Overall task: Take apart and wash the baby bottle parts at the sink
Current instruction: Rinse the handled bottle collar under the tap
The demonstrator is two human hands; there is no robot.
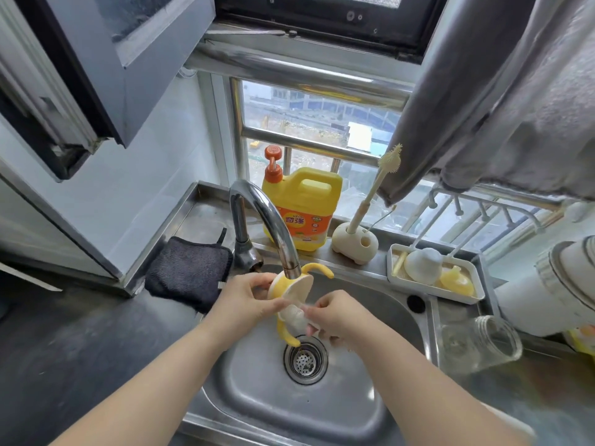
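Note:
Over the steel sink (370,304), under the spout of the tap (273,220), my left hand (248,304) grips a yellow bottle collar with two curved handles (291,286), tipped on its side. Its pale silicone teat (294,318) sticks out toward my right hand (335,317), whose fingers pinch it. The clear bottle body (479,344) lies on its side on the counter at the right. A white cap (423,265) and a yellow part (457,281) sit in a white tray (396,275) behind the sink. I see no water running from the spout.
A yellow dish-soap jug with an orange pump (302,207) stands on the sill behind the tap. Beside it a bottle brush stands in a cream holder (354,246). A dark cloth (190,272) lies left of the sink. Grey fabric (499,107) hangs upper right. The drain strainer (305,360) sits below my hands.

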